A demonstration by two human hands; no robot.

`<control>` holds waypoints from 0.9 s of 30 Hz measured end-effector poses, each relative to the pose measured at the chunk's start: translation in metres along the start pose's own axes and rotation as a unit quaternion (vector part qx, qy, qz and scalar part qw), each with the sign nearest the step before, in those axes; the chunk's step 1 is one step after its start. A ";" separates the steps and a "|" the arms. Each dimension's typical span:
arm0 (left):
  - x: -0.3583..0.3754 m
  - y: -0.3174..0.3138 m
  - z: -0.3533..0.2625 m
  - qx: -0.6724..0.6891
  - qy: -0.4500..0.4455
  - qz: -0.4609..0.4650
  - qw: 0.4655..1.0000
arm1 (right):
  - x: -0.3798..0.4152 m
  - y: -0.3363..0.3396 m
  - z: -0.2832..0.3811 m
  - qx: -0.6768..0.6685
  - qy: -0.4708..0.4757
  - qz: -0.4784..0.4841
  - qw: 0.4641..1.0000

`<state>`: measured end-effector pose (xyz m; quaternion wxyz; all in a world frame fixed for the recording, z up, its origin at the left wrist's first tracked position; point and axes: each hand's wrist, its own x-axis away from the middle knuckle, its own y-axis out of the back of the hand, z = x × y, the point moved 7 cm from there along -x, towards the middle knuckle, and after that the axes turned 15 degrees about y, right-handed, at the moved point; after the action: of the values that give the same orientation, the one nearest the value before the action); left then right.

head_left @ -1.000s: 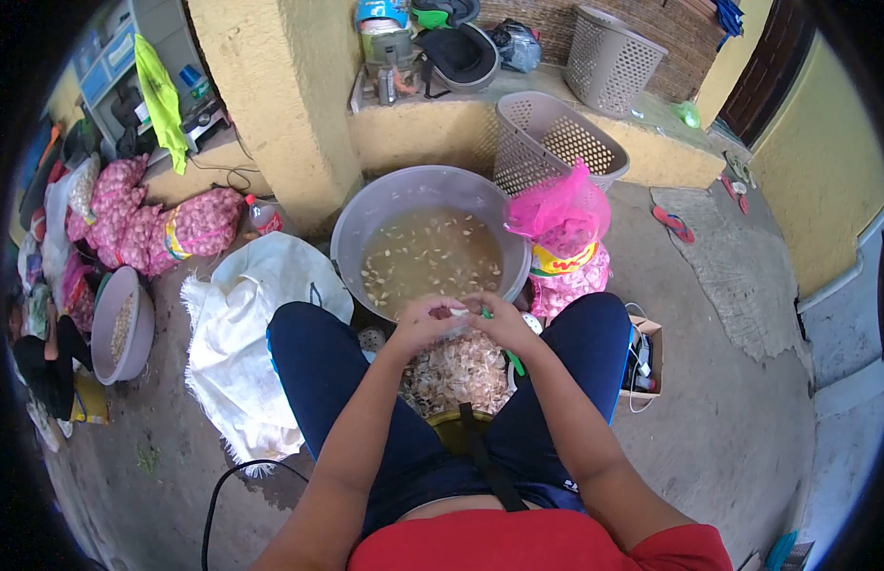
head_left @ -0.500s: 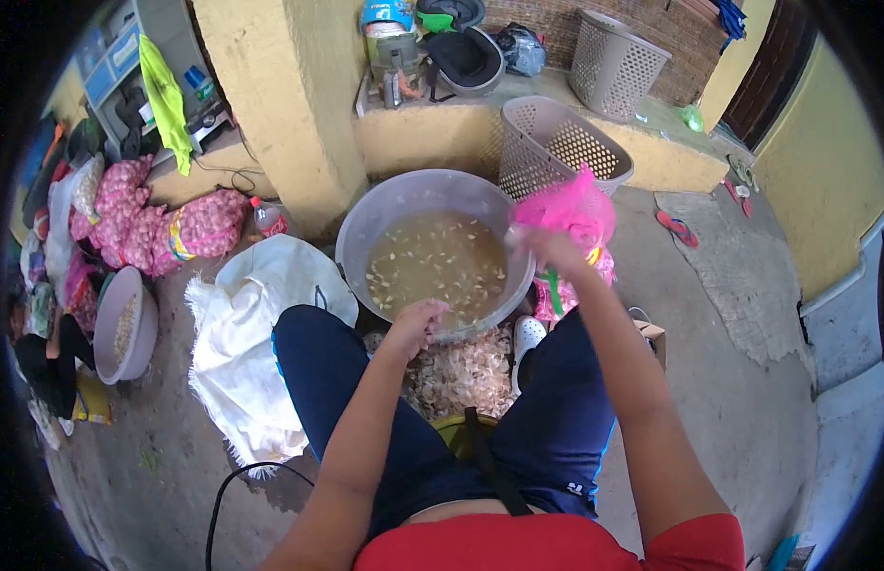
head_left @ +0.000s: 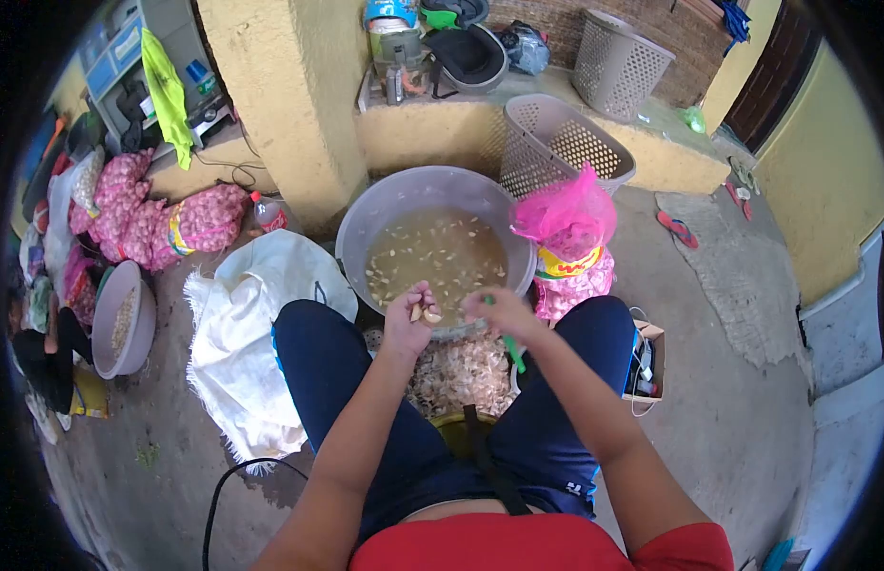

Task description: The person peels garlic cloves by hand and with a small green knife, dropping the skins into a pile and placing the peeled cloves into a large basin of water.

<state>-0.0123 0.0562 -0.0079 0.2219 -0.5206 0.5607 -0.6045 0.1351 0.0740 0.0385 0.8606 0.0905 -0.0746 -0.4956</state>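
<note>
In the head view, my left hand [head_left: 404, 324] is palm up with the fingers curled round a few garlic cloves [head_left: 430, 315]. My right hand [head_left: 506, 312] is close to its right, closed round a knife with a green handle [head_left: 515, 356] that sticks out below the fist; its blade I cannot make out. Both hands are over the near rim of a large grey basin [head_left: 354, 249], where pale peeled cloves [head_left: 432, 249] lie in cloudy water. A heap of garlic skins [head_left: 461, 376] lies between my legs, below the hands.
Right of the basin stands a pink mesh bag of garlic [head_left: 573, 285], with a perforated basket [head_left: 527, 152] behind it. A white sack [head_left: 242, 352] lies at left. Beyond it are more garlic bags [head_left: 208, 221] and a tub [head_left: 145, 333]. A small box [head_left: 657, 366] sits by my right knee.
My right hand has come back from the pink bag toward my left hand, bringing the green handle. My left palm has turned up, showing the cloves.
</note>
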 end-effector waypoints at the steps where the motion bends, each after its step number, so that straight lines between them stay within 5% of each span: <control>1: 0.001 0.000 0.000 -0.006 -0.013 -0.001 1.000 | 0.006 -0.017 0.008 -0.004 0.001 0.021 1.000; 7: 0.002 -0.002 0.005 -0.044 -0.042 0.013 0.998 | 0.010 -0.038 0.008 0.074 0.039 -0.057 0.995; 10: 0.004 -0.009 0.011 -0.078 -0.043 0.041 0.995 | 0.010 -0.040 -0.005 -0.091 0.003 -0.090 0.992; 18: -0.002 -0.001 0.021 -0.141 -0.017 -0.023 0.990 | 0.012 -0.020 -0.024 -0.159 -0.013 -0.181 0.970; 21: 0.004 -0.006 0.021 -0.306 0.028 -0.066 0.949 | 0.010 -0.010 -0.026 -0.199 -0.004 -0.182 0.963; 27: 0.016 -0.036 0.022 -0.565 -0.089 -0.095 0.815 | 0.013 -0.002 -0.020 -0.238 -0.007 -0.200 0.950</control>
<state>0.0128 0.0423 0.0273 -0.1208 -0.6566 0.7292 -0.1500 0.1444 0.0631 0.0195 0.7399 -0.1075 0.0595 -0.6614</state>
